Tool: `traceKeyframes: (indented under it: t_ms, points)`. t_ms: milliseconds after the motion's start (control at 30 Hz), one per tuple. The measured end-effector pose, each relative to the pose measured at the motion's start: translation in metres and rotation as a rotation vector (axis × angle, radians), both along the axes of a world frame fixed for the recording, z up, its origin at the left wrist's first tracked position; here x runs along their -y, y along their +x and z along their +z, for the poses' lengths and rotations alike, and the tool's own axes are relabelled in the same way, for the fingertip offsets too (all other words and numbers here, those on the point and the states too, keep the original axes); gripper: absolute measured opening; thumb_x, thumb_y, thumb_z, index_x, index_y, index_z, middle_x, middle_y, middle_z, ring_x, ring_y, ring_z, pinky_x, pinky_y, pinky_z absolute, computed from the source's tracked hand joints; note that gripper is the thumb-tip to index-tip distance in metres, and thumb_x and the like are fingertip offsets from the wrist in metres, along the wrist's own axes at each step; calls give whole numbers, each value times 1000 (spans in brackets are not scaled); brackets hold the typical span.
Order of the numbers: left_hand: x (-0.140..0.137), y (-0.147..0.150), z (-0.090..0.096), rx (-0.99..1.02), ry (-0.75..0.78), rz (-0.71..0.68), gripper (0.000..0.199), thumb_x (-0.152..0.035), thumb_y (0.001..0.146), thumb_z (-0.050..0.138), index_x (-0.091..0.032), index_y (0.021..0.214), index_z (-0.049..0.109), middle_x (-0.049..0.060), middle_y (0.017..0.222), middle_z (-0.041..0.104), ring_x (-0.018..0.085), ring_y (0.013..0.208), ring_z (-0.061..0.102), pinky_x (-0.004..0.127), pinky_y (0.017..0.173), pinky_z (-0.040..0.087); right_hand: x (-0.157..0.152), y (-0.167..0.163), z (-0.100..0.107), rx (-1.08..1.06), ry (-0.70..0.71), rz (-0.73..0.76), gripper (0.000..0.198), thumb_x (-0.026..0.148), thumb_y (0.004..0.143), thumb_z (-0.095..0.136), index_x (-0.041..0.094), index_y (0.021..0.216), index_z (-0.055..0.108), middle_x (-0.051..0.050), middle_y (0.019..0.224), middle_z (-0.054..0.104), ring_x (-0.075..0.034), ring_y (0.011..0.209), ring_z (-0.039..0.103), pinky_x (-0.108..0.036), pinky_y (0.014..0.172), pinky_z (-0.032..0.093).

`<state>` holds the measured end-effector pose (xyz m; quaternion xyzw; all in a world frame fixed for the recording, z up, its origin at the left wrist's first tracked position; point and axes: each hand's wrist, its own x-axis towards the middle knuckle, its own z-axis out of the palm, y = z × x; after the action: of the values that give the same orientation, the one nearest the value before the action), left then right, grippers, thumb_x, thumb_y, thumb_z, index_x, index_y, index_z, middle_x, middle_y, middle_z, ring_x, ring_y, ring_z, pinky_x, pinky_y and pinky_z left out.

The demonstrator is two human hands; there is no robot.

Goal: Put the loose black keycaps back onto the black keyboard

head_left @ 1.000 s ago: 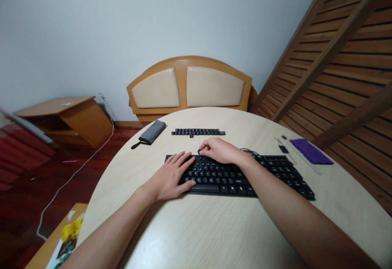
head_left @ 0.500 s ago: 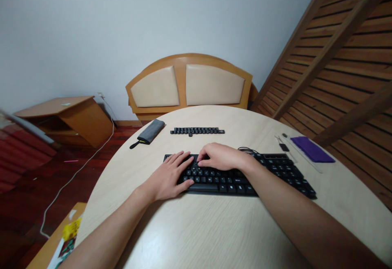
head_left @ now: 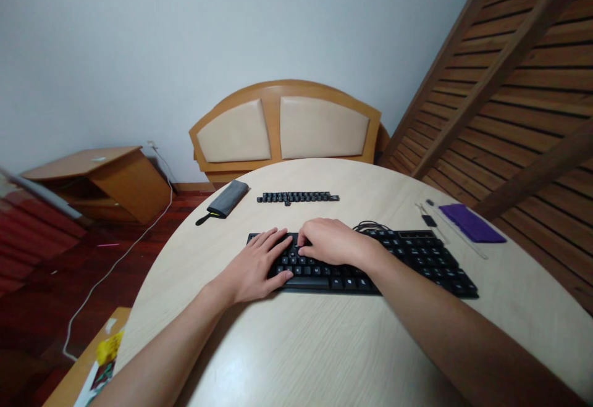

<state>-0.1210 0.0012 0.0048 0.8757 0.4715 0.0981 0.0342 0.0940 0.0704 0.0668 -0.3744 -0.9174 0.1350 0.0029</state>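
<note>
A black keyboard (head_left: 308, 283) lies on the pale round table (head_left: 278, 345). My left hand (head_left: 254, 268) rests flat over the keyboard's left end, with its fingers spread and its thumb near the front row. Just right of it, my right hand (head_left: 328, 243) is curled, thumb and index finger pinched together over the upper keys. Whatever is between those fingertips is too small to make out. Several loose black keycaps (head_left: 301, 197) stand in rows behind the keyboard, one of them slightly in front of the rest.
A grey pouch (head_left: 229, 199) lies at the back left. On the right are a purple cloth (head_left: 472, 223), a small black-and-metal tool (head_left: 427, 217) and a thin rod (head_left: 461, 234). A black cable (head_left: 370, 226) is coiled behind the keyboard. A headboard (head_left: 285, 123) stands beyond the table.
My right hand has shifted very slightly left, still pinched over the same part of the keyboard. My left hand has stayed in place.
</note>
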Motion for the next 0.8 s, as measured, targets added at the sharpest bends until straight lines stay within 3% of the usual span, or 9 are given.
traceKeyframes:
  t_ms: [300,533,800]
  points:
    - [1,2,7,21,34,-36,65,-50,93,54,-19,149,42,14,156,38,36,144,33,56,115,34,9,-3,8,54,41,-17,19,27,86,63,23,98,77,-9,100,76,-27,98,69,-33,81,50]
    - [2,9,20,69,34,-135,40,-36,93,53,-20,129,61,10,130,63,28,120,58,47,102,49,11,-7,7,76,67,-45,18,30,86,64,22,96,77,-11,99,76,-28,95,70,-34,79,51]
    - [2,11,19,83,37,-150,34,-33,93,52,-18,121,65,11,125,64,27,114,59,44,98,52,19,-13,7,148,139,-38,20,24,89,61,15,98,76,-16,96,76,-29,93,71,-34,76,53]
